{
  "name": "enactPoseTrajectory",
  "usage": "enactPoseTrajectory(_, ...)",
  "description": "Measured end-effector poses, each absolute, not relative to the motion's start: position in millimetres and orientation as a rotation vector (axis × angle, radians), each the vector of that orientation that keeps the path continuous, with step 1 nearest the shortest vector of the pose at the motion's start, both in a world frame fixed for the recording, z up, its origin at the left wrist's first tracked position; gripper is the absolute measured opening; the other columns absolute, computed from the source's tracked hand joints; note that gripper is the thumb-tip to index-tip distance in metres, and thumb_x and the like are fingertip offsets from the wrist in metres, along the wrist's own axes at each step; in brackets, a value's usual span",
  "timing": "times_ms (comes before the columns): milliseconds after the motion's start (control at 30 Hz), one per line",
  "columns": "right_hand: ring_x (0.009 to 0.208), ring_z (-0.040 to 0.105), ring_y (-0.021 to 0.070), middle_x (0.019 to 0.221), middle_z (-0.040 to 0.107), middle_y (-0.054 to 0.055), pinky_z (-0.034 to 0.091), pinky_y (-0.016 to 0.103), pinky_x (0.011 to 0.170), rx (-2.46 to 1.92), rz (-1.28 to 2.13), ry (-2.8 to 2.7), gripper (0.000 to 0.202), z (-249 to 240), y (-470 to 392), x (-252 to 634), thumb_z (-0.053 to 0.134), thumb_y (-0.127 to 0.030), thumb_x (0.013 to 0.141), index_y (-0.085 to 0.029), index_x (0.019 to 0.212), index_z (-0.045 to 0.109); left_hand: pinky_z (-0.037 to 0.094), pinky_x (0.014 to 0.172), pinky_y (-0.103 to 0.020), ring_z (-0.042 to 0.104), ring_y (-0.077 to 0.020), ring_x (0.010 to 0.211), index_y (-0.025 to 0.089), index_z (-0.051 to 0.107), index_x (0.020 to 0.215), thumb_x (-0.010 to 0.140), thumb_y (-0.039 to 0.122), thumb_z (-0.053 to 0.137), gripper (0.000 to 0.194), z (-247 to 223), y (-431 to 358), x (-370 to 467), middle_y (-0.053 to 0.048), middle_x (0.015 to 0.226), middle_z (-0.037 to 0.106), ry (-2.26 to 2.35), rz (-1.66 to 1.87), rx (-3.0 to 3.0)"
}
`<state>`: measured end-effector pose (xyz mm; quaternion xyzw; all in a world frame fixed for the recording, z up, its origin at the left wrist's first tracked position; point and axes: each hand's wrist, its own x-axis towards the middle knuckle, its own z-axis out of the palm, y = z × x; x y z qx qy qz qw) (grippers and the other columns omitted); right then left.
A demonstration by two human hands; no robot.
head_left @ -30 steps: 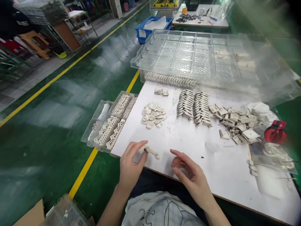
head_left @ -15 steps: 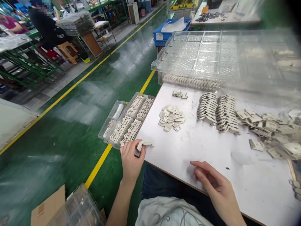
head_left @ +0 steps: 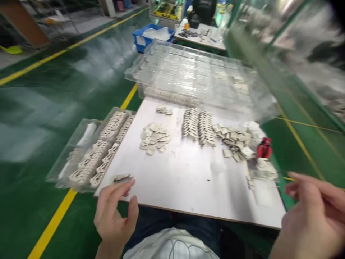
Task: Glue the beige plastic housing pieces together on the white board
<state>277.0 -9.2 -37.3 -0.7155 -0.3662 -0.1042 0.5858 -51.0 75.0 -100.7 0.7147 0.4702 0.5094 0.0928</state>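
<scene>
My left hand (head_left: 115, 212) is over the near left corner of the white-topped table (head_left: 172, 180). Its thumb and fingers are apart, with nothing between them. Just past its fingertips a bent beige plastic part (head_left: 122, 177) lies on the tabletop. My right hand (head_left: 315, 208), blurred, hovers off the table's right edge; its fingers are loosely stretched and I see nothing in them. A loose pile of flat beige pieces (head_left: 155, 138) lies left of the middle. Farther right stand two stacked rows of beige parts (head_left: 191, 124), beside a jumbled heap of similar pieces (head_left: 235, 140).
Clear divided trays (head_left: 88, 162) filled with beige parts adjoin the table's left edge. A large clear lidded tray (head_left: 188, 72) spans the far end. A red and black object (head_left: 264, 148) is at the right edge. Behind is a blue bin (head_left: 153, 36).
My left hand has let go of the bent beige part, which now lies on the tabletop. My right hand has moved right, past the table edge. The view has turned right.
</scene>
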Motion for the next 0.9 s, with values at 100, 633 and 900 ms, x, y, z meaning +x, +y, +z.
enactPoseTrajectory(100, 0.066, 0.056, 0.0188, 0.081, 0.069, 0.004, 0.044, 0.033, 0.063, -1.930, -0.264, -1.146, 0.019, -21.8, 26.5, 306.6, 0.066, -0.040, 0.089, -0.023, 0.090, 0.074, 0.047, 0.076, -0.034, 0.061, -0.0172, 0.078, 0.022, 0.065, 0.112, 0.087, 0.005, 0.060, 0.031, -101.5, 76.9, -3.6, -0.003, 0.092, 0.068, 1.076, 1.311, 2.199)
enactPoseTrajectory(633, 0.112, 0.052, 0.0372, 0.108, 0.071, 0.018, 0.044, 0.054, 0.098, -2.052, -0.081, -1.949, 0.030, -80.6, 171.6, 348.7, 0.053, -0.023, 0.091, -0.013, 0.113, 0.071, 0.051, 0.071, -0.030, 0.063, -0.0156, 0.076, 0.022, 0.067, 0.098, 0.095, 0.010, 0.054, 0.018, -109.7, 82.8, 32.4, -0.001, 0.083, 0.072, 0.996, 1.015, 2.127)
enactPoseTrajectory(900, 0.095, 0.054, 0.0265, 0.096, 0.065, 0.009, 0.048, 0.040, 0.086, -1.838, 0.083, -2.128, 0.013, -57.3, 136.5, 326.7, 0.055, -0.028, 0.095, -0.021, 0.095, 0.066, 0.051, 0.073, -0.032, 0.065, -0.0165, 0.076, 0.023, 0.068, 0.099, 0.095, 0.011, 0.053, 0.019, -114.5, 83.3, 30.6, -0.001, 0.084, 0.072, 0.995, 1.006, 2.060)
